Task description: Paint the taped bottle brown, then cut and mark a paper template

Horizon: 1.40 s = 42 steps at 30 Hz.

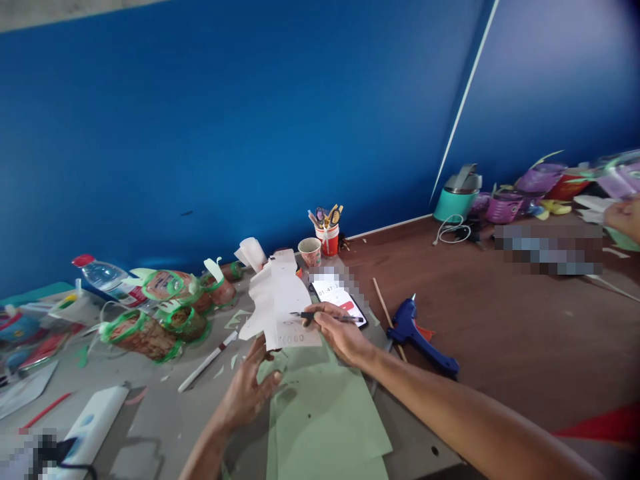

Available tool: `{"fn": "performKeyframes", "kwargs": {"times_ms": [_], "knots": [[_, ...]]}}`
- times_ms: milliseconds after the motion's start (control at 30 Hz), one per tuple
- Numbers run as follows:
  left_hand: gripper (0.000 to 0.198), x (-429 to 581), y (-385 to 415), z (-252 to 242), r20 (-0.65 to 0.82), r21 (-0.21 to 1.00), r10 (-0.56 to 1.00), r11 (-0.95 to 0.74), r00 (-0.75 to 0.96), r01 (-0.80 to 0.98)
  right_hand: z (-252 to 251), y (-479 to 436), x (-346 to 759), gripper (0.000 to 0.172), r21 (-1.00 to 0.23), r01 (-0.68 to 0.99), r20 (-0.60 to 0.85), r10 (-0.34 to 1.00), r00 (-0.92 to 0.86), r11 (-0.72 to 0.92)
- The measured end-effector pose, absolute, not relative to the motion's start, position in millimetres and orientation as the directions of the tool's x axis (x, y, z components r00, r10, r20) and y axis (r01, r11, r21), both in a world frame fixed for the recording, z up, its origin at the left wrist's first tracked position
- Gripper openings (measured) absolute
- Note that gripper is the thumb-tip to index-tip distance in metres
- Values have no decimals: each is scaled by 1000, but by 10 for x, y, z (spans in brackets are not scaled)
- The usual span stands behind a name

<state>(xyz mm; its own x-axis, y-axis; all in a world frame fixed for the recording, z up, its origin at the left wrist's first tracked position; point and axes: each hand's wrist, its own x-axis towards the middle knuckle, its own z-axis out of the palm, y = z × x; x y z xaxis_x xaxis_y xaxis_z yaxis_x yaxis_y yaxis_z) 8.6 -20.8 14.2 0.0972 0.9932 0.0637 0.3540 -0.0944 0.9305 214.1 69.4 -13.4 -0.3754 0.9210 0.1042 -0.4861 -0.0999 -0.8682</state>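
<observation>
My right hand [337, 333] grips a black pen [345, 319], its tip pointing left over a cut piece of white paper [287, 307]. Small rounded outlines are drawn along the lower edge of that paper. My left hand [250, 387] has its fingers apart and holds nothing; its fingertips are at the white paper's lower left corner. Under and in front of the paper lie pale green sheets [325, 413]. A phone [337, 297] with a running timer on its screen rests just behind my right hand.
A blue glue gun [420, 340] and a thin wooden stick [383, 300] lie to the right. At left stand green-trimmed brown pots [143, 333], a bottle [107, 277], a white craft knife [207, 363] and a power strip [97, 427]. Another person's hand [623, 217] shows far right.
</observation>
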Motion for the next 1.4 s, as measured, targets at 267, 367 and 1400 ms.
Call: {"fn": "performKeyframes", "kwargs": {"times_ms": [267,367,1400], "knots": [[37,181,-164,122,-159,870,987,153,27,-469,-173,671,2154,22,-908,-412,127,893,-431,-70],[29,193,-143,63,-296,808,954,220,-52,-547,-85,630,2185,20,-947,-314,94,882,-462,-64],[25,240,-134,59,-326,889,939,264,-113,-373,-27,455,2249,22,-958,-116,285,841,-459,261]]}}
